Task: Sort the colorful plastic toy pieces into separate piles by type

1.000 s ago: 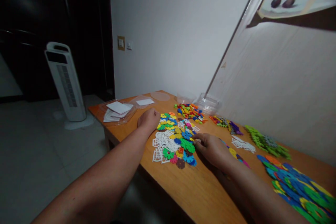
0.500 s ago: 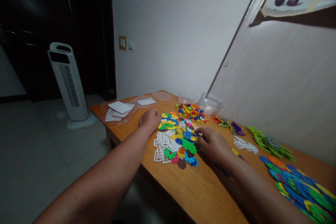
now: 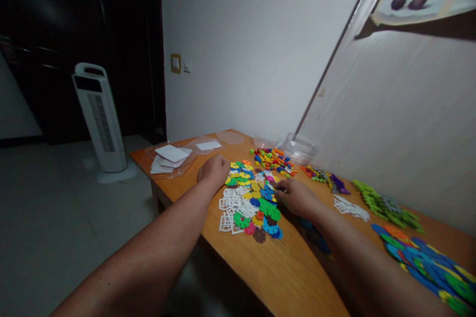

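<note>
My left hand (image 3: pixel 214 172) is closed in a fist at the left edge of a mixed pile of small plastic pieces; whatever it may hold is hidden. My right hand (image 3: pixel 296 196) reaches in from the other side, its fingers bent together at the pile's right edge. What its fingertips pinch is too small to make out. Between the hands lie white window-shaped pieces (image 3: pixel 238 204) and notched discs, among them green discs (image 3: pixel 268 209), a brown disc (image 3: pixel 259 235) and yellow discs (image 3: pixel 256 186).
Behind the pile are small colourful blocks (image 3: pixel 273 158) and clear plastic containers (image 3: pixel 299 147). White cards (image 3: pixel 171 154) lie on a clear lid at the left. Along the right are separate white pieces (image 3: pixel 351 208), green pieces (image 3: pixel 386 205) and large discs (image 3: pixel 427 262). A tower fan (image 3: pixel 100 119) stands on the floor.
My right hand has moved slightly left, over the edge of the pile. The left fist stays in its place, and the whole view has shifted slightly.
</note>
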`<state>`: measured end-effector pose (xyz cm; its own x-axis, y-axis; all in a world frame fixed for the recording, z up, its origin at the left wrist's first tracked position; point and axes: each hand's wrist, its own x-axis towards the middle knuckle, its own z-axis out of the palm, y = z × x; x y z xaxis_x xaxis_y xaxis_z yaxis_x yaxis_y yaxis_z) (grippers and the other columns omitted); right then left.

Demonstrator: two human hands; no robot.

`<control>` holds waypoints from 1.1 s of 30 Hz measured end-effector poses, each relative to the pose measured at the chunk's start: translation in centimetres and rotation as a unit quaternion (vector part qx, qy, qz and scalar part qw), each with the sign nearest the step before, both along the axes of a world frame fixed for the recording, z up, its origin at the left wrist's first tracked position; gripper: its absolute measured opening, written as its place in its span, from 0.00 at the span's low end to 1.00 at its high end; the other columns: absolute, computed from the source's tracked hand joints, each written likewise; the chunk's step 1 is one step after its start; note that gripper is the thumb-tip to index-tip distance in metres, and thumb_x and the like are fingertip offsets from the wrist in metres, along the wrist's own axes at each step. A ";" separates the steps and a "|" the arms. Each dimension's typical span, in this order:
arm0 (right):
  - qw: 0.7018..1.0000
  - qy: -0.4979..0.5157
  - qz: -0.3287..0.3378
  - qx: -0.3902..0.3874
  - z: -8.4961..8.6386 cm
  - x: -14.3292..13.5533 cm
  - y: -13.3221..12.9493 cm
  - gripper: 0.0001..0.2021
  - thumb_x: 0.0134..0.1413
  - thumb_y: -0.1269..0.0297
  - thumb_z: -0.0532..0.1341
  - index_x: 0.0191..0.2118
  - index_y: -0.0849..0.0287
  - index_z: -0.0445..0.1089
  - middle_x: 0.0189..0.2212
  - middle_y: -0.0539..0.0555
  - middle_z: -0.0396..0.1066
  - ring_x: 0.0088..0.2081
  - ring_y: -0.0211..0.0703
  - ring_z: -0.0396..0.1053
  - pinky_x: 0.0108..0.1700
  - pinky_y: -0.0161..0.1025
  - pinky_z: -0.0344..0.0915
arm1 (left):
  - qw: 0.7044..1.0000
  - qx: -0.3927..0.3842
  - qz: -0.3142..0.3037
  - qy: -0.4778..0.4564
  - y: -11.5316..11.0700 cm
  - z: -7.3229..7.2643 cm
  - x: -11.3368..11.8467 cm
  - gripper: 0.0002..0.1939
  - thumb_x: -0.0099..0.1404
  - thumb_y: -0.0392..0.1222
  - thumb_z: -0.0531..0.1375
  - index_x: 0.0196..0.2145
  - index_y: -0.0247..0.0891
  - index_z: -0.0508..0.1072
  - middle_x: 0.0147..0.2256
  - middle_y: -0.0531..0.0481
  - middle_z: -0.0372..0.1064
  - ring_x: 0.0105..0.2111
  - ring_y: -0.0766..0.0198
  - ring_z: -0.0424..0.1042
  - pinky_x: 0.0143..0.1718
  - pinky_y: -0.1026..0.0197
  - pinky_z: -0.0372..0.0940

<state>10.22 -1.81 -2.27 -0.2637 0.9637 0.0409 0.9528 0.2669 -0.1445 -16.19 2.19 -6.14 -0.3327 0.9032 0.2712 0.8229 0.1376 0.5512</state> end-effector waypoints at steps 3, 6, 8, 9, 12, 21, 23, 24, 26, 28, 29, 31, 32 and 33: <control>1.000 -0.002 -0.012 0.008 -0.2 0.2 0.1 0.13 0.60 0.59 0.56 0.39 0.55 0.78 0.37 0.55 0.76 0.35 0.42 0.70 0.31 0.34 0.55 | 1.000 -0.002 0.000 -0.001 -0.1 0.1 0.0 0.12 0.66 0.48 0.52 0.35 0.44 0.74 0.37 0.47 0.77 0.36 0.57 0.73 0.31 0.61 0.58; 0.999 0.002 -0.030 0.034 -0.2 0.7 -0.1 0.14 0.61 0.59 0.54 0.36 0.57 0.76 0.35 0.56 0.75 0.34 0.42 0.70 0.30 0.34 0.53 | 1.000 -0.002 -0.002 -0.001 0.0 0.0 -0.1 0.12 0.66 0.48 0.52 0.35 0.44 0.74 0.38 0.48 0.77 0.36 0.57 0.73 0.32 0.61 0.59; 0.997 0.024 -0.054 0.052 0.1 1.6 -0.3 0.13 0.59 0.59 0.54 0.33 0.57 0.74 0.32 0.54 0.75 0.32 0.41 0.69 0.30 0.34 0.53 | 1.000 -0.001 -0.001 0.000 0.2 -0.2 -0.1 0.12 0.66 0.48 0.52 0.34 0.44 0.74 0.38 0.48 0.77 0.36 0.57 0.73 0.32 0.61 0.58; 0.996 0.041 -0.064 0.053 0.2 2.1 -0.4 0.13 0.59 0.59 0.54 0.32 0.57 0.73 0.29 0.53 0.74 0.31 0.40 0.68 0.29 0.34 0.53 | 1.000 0.001 0.000 0.000 0.3 -0.3 -0.2 0.12 0.66 0.48 0.52 0.34 0.44 0.74 0.37 0.49 0.76 0.36 0.57 0.73 0.31 0.61 0.58; 0.992 0.096 -0.081 0.031 0.5 4.6 -0.8 0.12 0.56 0.60 0.55 0.27 0.58 0.70 0.24 0.51 0.71 0.28 0.39 0.67 0.29 0.34 0.54 | 1.000 0.005 0.000 -0.001 0.6 -0.6 -0.3 0.12 0.66 0.49 0.52 0.33 0.44 0.73 0.37 0.49 0.76 0.35 0.57 0.73 0.31 0.60 0.57; 0.982 0.127 -0.141 -0.014 0.9 9.8 -1.0 0.11 0.53 0.57 0.59 0.28 0.57 0.72 0.26 0.53 0.73 0.29 0.42 0.69 0.27 0.35 0.57 | 1.000 -0.008 0.000 -0.006 0.3 -0.1 -0.2 0.12 0.66 0.49 0.53 0.33 0.44 0.74 0.37 0.49 0.77 0.36 0.57 0.72 0.31 0.61 0.57; 0.986 0.120 -0.113 -0.021 0.9 8.5 -0.7 0.10 0.53 0.57 0.60 0.30 0.57 0.73 0.27 0.53 0.74 0.29 0.41 0.69 0.28 0.34 0.57 | 1.000 -0.009 -0.002 -0.006 0.3 -0.1 -0.2 0.12 0.66 0.49 0.52 0.34 0.44 0.74 0.37 0.49 0.77 0.36 0.57 0.72 0.32 0.61 0.58; 0.988 0.114 -0.101 -0.029 0.8 7.7 -0.4 0.10 0.53 0.57 0.61 0.31 0.57 0.73 0.27 0.52 0.74 0.29 0.41 0.69 0.28 0.34 0.57 | 1.000 -0.009 -0.003 -0.006 0.3 -0.1 -0.2 0.13 0.66 0.49 0.52 0.34 0.45 0.74 0.38 0.49 0.76 0.36 0.57 0.72 0.32 0.61 0.58; 0.989 0.104 -0.088 -0.050 0.6 6.0 0.2 0.08 0.52 0.58 0.62 0.32 0.57 0.74 0.27 0.51 0.74 0.29 0.40 0.69 0.27 0.33 0.57 | 1.000 -0.008 -0.006 -0.003 0.4 -0.2 -0.3 0.14 0.66 0.49 0.51 0.34 0.44 0.74 0.38 0.48 0.76 0.36 0.57 0.72 0.32 0.60 0.59; 0.989 0.104 -0.083 -0.067 0.3 4.6 1.1 0.07 0.50 0.61 0.63 0.34 0.57 0.76 0.26 0.51 0.74 0.28 0.38 0.69 0.27 0.32 0.57 | 1.000 -0.008 -0.009 0.000 0.4 -0.2 -0.4 0.14 0.67 0.49 0.51 0.34 0.44 0.74 0.38 0.48 0.76 0.36 0.57 0.72 0.32 0.60 0.58; 0.989 0.106 -0.079 -0.072 0.1 4.2 1.5 0.07 0.49 0.63 0.64 0.34 0.57 0.76 0.26 0.50 0.74 0.27 0.37 0.68 0.27 0.32 0.58 | 1.000 -0.009 -0.010 0.000 0.4 -0.2 -0.4 0.14 0.66 0.49 0.51 0.34 0.44 0.74 0.38 0.48 0.76 0.36 0.57 0.72 0.31 0.61 0.57; 0.988 0.109 -0.068 -0.081 -0.3 3.6 2.4 0.07 0.46 0.64 0.65 0.34 0.57 0.77 0.26 0.50 0.75 0.27 0.37 0.68 0.27 0.31 0.58 | 1.000 -0.007 -0.010 0.000 0.2 -0.1 -0.4 0.14 0.66 0.49 0.51 0.34 0.44 0.74 0.37 0.48 0.76 0.35 0.58 0.72 0.31 0.61 0.57; 0.988 0.110 -0.062 -0.086 -0.5 3.5 2.8 0.07 0.44 0.65 0.66 0.33 0.57 0.77 0.26 0.49 0.75 0.26 0.37 0.68 0.27 0.32 0.59 | 1.000 -0.006 -0.009 0.001 0.2 -0.1 -0.4 0.13 0.66 0.49 0.51 0.34 0.43 0.74 0.37 0.48 0.76 0.35 0.58 0.72 0.31 0.61 0.56; 0.988 0.112 -0.056 -0.090 -0.5 3.5 3.1 0.07 0.43 0.65 0.67 0.32 0.58 0.77 0.25 0.49 0.74 0.26 0.37 0.68 0.27 0.32 0.59 | 1.000 -0.003 -0.009 0.002 0.1 0.0 -0.3 0.13 0.66 0.49 0.51 0.34 0.43 0.73 0.37 0.48 0.76 0.35 0.58 0.72 0.30 0.61 0.56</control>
<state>13.68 1.31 -2.82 -0.1582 0.9834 -0.0886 0.9135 0.1117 -0.3912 -16.52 2.27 -6.18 -0.3153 0.9105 0.2674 0.8275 0.1259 0.5472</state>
